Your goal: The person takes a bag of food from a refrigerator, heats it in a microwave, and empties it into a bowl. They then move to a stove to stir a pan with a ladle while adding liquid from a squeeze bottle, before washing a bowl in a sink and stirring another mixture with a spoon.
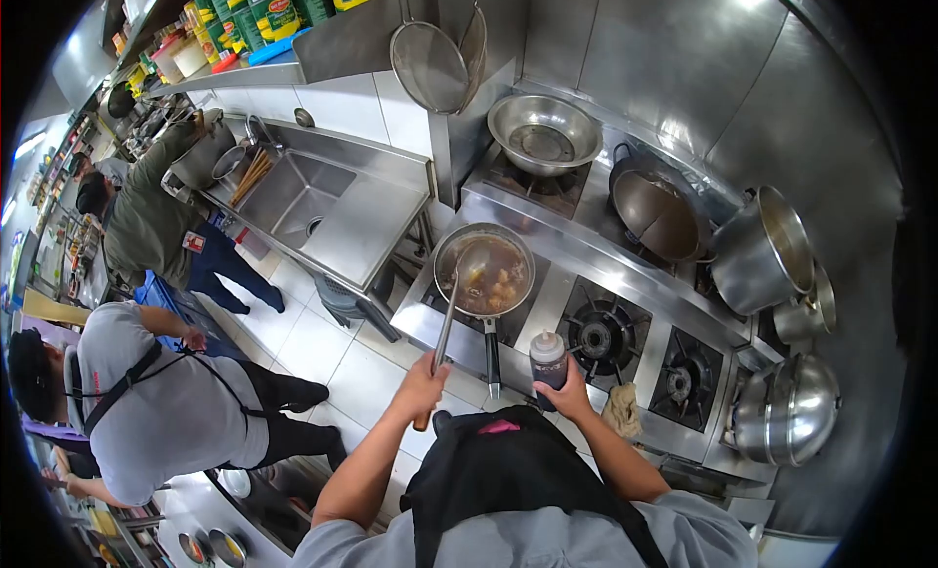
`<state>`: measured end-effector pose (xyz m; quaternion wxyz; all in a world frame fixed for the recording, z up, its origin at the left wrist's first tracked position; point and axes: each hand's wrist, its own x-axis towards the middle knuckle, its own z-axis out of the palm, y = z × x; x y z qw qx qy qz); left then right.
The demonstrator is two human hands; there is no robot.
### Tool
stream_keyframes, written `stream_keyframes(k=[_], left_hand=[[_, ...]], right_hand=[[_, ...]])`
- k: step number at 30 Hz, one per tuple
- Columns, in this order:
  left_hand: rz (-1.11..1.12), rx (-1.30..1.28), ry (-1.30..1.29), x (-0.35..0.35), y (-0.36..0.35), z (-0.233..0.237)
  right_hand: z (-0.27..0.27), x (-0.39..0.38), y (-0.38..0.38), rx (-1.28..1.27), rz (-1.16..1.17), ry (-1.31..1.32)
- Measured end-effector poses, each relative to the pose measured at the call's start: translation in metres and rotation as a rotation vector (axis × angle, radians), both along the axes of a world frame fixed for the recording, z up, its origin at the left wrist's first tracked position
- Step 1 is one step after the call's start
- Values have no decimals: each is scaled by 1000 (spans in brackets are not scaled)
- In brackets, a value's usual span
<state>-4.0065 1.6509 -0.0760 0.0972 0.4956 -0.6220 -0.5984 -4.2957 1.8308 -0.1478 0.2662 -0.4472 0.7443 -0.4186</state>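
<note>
My left hand (418, 388) is wrapped around the wooden-ended handle of a long metal ladle (447, 324). The ladle's bowl dips into a frying pan (528, 287) on the left burner, which holds brown sauce with chunks of food (496, 287). Pointing toward me, the pan's black handle (492, 358) is untouched by either hand. In my right hand (571, 392) is an upright squeeze bottle (549, 365) with dark contents and a pale cap, held just right of the pan handle.
Bare burners (598, 332) lie right of the pan. Behind stand a metal bowl (543, 138), a wok (657, 211) and a tall pot (762, 255). A cloth (621, 412) hangs at the stove's front. Left are a sink (298, 192) and two people, one in a grey shirt (156, 392).
</note>
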Motion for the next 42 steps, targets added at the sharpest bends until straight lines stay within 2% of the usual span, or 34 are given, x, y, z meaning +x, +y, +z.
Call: stream_keyframes(k=[1,2,4,6,9,11,12,14,16,18,20,26,31,35,40,42], left_hand=[[-25,-119,-132,0,-3,13],[-24,-121,-132,3,-9,4],[-96,-608,-211,7,-29,-38],[-86,-653,-164,5,-47,-76],[-73,-730,-66,-4,-55,-91],[64,-49,32,-20,-48,-70],[62,-48,32,-25,-46,-72],[158,304,269,-34,-43,-86],[206,401,341,-37,-41,-90],[300,605,482,-37,-40,-85],[304,643,517,-35,-38,-74],[320,731,582,-19,-29,-41],[375,923,728,-6,-23,-31],[401,921,715,-1,-13,-18],[414,782,609,-1,-3,7],[420,827,645,3,-3,10]], right_hand=[[3,-2,2,15,-5,-20],[4,-3,4,30,-11,-41],[-4,-3,12,-3,-44,-51],[-7,-3,15,-36,-91,-78],[-11,-2,25,-36,-120,-99],[-11,-2,31,-36,-134,-113],[-11,-2,34,-63,-148,-118],[-13,1,46,-86,-172,-127],[-16,-2,56,-76,-212,-138],[-21,-5,63,-112,-217,-161],[-13,-5,70,-12,-241,-155],[-21,-8,81,-59,-251,-137],[-19,-7,80,-70,-252,-159],[-16,-6,78,-52,-250,-150],[-15,-4,75,-16,-250,-145],[-16,-3,74,-11,-243,-136]])
